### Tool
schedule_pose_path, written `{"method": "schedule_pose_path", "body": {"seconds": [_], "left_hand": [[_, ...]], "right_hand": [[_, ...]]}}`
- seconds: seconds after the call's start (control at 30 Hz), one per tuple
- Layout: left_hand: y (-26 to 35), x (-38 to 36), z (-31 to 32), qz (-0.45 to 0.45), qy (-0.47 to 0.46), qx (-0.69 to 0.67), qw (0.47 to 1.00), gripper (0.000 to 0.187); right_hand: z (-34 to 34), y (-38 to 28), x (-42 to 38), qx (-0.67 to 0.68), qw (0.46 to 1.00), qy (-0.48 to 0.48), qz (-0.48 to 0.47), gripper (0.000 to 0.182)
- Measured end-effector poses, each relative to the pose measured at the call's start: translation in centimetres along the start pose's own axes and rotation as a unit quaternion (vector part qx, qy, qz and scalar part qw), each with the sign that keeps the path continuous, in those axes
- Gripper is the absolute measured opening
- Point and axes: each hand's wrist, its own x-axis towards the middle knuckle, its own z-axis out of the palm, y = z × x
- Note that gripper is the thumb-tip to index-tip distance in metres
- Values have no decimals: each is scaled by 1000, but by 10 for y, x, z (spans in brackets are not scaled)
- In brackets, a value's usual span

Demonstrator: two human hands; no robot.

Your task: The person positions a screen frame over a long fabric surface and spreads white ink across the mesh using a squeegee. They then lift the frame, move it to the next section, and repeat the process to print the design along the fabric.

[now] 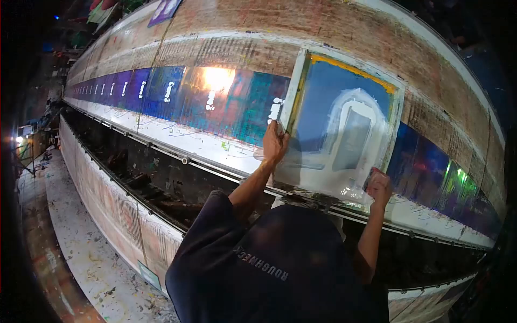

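A framed printing screen (318,116) with blue mesh and a pale arch-shaped patch lies on the long printing table. My left hand (275,142) is at the screen's left edge, its fingers closed on the frame beside a white printed mark. My right hand (380,189) is by the screen's lower right corner, wrapped round a pinkish-red pad (375,180) whose exact kind I cannot make out. Grey-white ink smears the lower part of the mesh. Under the screen runs a strip of dark blue and purple sheets (161,99), bearing a row of white printed marks.
A metal rail (186,160) with small stops runs along the table's near edge. Behind me stands a second long table (102,172), across a dark gap. A purple piece (163,12) lies at the far edge. Bright lamp glare reflects off the sheets.
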Motion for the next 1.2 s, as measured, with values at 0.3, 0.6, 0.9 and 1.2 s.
{"method": "schedule_pose_path", "body": {"seconds": [0.3,0.6,0.9,1.2], "left_hand": [[101,-60,192,-24,-52,18,998,40],[104,-97,206,49,-11,182,982,41],[120,-102,198,26,-19,171,985,42],[103,-102,204,0,-63,201,978,55]], "right_hand": [[-129,-178,73,-273,954,70,-105,33],[-130,-142,-18,-294,927,164,-164,49],[-20,-169,-56,-697,647,-38,-308,34],[56,-179,83,-734,516,-46,-438,26]]}}
